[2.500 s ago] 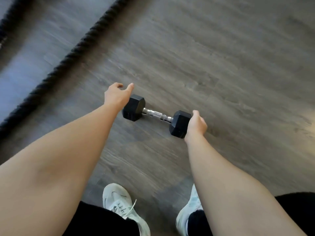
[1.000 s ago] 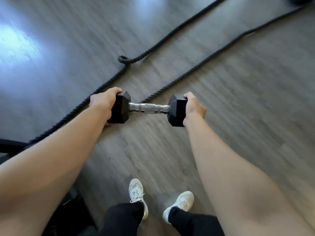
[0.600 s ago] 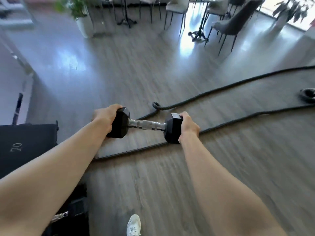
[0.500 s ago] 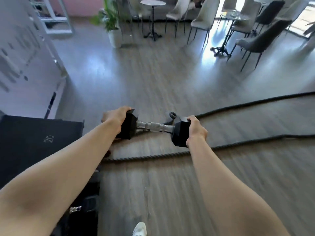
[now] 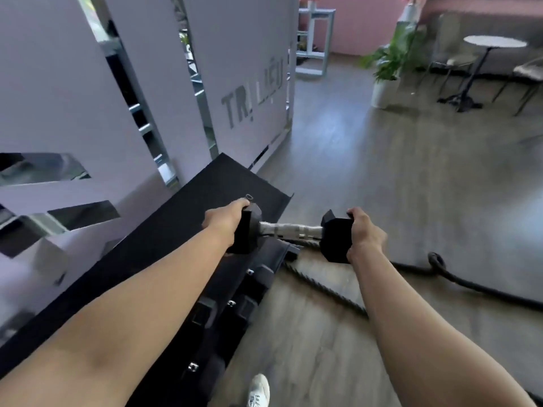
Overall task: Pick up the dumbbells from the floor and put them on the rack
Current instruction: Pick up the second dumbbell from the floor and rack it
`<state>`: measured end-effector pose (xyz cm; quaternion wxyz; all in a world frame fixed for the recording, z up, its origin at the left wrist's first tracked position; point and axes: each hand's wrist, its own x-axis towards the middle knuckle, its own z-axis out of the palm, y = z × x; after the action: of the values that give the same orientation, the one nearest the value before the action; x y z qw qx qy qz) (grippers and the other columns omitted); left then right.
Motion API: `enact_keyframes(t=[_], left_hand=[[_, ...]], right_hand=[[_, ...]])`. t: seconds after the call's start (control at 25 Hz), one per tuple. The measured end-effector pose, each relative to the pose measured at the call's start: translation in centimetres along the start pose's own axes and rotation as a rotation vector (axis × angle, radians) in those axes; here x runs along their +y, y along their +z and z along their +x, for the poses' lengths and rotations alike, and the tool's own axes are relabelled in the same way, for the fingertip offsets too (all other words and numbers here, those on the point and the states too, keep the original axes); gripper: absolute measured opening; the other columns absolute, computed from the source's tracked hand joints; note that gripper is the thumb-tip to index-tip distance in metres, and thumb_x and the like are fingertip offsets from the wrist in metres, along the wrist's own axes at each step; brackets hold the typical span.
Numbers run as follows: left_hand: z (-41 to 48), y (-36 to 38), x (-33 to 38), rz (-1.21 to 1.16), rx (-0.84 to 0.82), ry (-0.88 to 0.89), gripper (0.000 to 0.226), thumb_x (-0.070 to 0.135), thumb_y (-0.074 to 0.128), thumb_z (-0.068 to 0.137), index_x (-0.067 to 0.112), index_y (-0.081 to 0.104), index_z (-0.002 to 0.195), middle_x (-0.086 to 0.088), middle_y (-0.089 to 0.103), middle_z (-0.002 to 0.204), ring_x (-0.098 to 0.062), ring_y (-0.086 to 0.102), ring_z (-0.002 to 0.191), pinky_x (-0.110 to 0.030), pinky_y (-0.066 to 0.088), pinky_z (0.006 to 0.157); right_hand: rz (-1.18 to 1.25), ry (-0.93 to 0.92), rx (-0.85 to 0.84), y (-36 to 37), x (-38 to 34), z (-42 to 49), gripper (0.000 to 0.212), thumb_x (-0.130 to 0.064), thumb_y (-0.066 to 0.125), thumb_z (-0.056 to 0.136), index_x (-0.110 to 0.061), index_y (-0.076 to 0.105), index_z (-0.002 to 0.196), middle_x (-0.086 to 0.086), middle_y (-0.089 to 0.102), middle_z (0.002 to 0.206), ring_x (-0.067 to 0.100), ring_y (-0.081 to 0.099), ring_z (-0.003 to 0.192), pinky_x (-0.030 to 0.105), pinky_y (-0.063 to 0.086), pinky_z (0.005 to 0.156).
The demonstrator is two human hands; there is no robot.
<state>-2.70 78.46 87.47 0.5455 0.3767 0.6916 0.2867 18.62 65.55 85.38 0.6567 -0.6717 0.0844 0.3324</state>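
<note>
I hold a black hex dumbbell (image 5: pixel 289 231) with a chrome handle level in the air, one hand on each end. My left hand (image 5: pixel 224 220) grips the left head and my right hand (image 5: pixel 364 235) grips the right head. The left head hangs over the right end of the black rack (image 5: pixel 188 212), whose bare top shelf slopes along the wall. Several black dumbbells (image 5: pixel 249 284) rest on the rack's lower tier, partly hidden by my left forearm.
A thick black battle rope (image 5: pixel 458 282) lies on the wood floor right of the rack, running under the dumbbell. A grey slatted partition (image 5: pixel 244 69) stands behind the rack. A potted plant (image 5: pixel 388 69), a round table (image 5: pixel 487 45) and chairs stand far right. My white shoe (image 5: pixel 258 392) is at the bottom.
I lifted the dumbbell off the floor with both hands and turned left. The rack, earlier at the left edge, now lies directly under my left hand.
</note>
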Motion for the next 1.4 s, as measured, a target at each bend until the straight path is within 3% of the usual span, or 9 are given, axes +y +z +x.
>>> enact_keyframes(t=[0.16,0.32,0.52,0.76,0.84,1.08,1.16,1.28,1.4], left_hand=[[4.3,-7.4,-1.1,-0.084,0.153,-0.08,0.064,0.049,0.084,0.051,0.015,0.058,0.098,-0.008,0.061,0.099,-0.03,0.059,0.081,-0.053,0.054,0.077],[10.3,-13.2,-1.4,-0.097,0.253,-0.129,0.075,0.05,0.084,0.054,0.013,0.059,0.114,-0.009,0.061,0.111,-0.032,0.058,0.09,-0.048,0.05,0.073],[18.2,-16.9,-1.5,-0.04,0.328,-0.158,0.078,0.049,0.082,0.058,0.014,0.057,0.124,-0.008,0.055,0.114,-0.023,0.048,0.072,-0.036,0.039,0.052],[27.8,-15.3,-2.5,0.108,0.297,-0.215,0.071,0.05,0.083,0.054,0.012,0.055,0.107,-0.006,0.058,0.1,-0.022,0.052,0.073,-0.032,0.038,0.051],[30.6,-13.7,-2.6,0.186,0.277,-0.221,0.074,0.051,0.083,0.056,0.013,0.055,0.113,-0.003,0.053,0.091,-0.021,0.05,0.069,-0.032,0.036,0.047],[36.5,-9.4,-2.9,0.374,0.228,-0.225,0.085,0.051,0.082,0.065,0.014,0.05,0.133,-0.005,0.049,0.103,-0.02,0.044,0.064,-0.032,0.031,0.045],[37.6,-8.5,-3.3,0.406,0.194,-0.216,0.081,0.05,0.082,0.067,0.015,0.051,0.133,-0.007,0.055,0.114,-0.021,0.05,0.071,-0.032,0.034,0.047],[38.6,-7.7,-3.8,0.436,0.174,-0.208,0.078,0.048,0.081,0.07,0.015,0.052,0.135,-0.009,0.056,0.127,-0.026,0.058,0.093,-0.034,0.045,0.06],[38.7,-7.0,-4.1,0.485,0.192,-0.182,0.071,0.045,0.079,0.073,0.013,0.055,0.131,-0.007,0.056,0.113,-0.021,0.055,0.081,-0.032,0.045,0.059]], right_hand=[[-0.105,0.06,-0.117,8.1,4.6,-1.7,0.038,-0.034,0.075,0.061,-0.006,0.062,0.084,0.015,0.069,0.095,0.033,0.069,0.081,0.045,0.061,0.072],[-0.181,0.14,-0.149,16.0,9.2,-2.8,0.056,-0.041,0.075,0.055,-0.007,0.066,0.099,0.013,0.068,0.103,0.032,0.068,0.089,0.047,0.061,0.08],[-0.216,0.24,-0.112,23.8,14.7,-1.7,0.041,-0.043,0.076,0.054,-0.016,0.054,0.075,0.007,0.063,0.096,0.029,0.065,0.088,0.048,0.06,0.081],[-0.229,0.379,0.001,28.2,20.7,3.0,0.04,-0.044,0.076,0.053,-0.015,0.056,0.074,0.01,0.065,0.102,0.033,0.065,0.091,0.051,0.06,0.082],[-0.21,0.424,0.044,28.8,22.3,5.1,0.042,-0.044,0.077,0.054,-0.016,0.055,0.077,0.009,0.065,0.103,0.033,0.066,0.09,0.051,0.06,0.08],[-0.159,0.479,0.116,29.7,25.2,9.5,0.039,-0.043,0.077,0.057,-0.016,0.058,0.079,0.006,0.065,0.09,0.026,0.066,0.074,0.03,0.05,0.051],[-0.174,0.507,0.118,29.7,25.9,10.5,0.037,-0.042,0.076,0.061,-0.016,0.058,0.08,0.007,0.066,0.091,0.029,0.067,0.076,0.036,0.056,0.055],[-0.236,0.527,0.123,29.8,27.0,11.3,0.035,-0.039,0.069,0.066,-0.013,0.06,0.086,0.009,0.066,0.097,0.032,0.068,0.085,0.047,0.06,0.078],[-0.341,0.471,0.147,29.6,27.2,11.3,0.037,-0.034,0.064,0.071,-0.007,0.061,0.097,0.007,0.06,0.087,0.026,0.06,0.073,0.037,0.053,0.072]])
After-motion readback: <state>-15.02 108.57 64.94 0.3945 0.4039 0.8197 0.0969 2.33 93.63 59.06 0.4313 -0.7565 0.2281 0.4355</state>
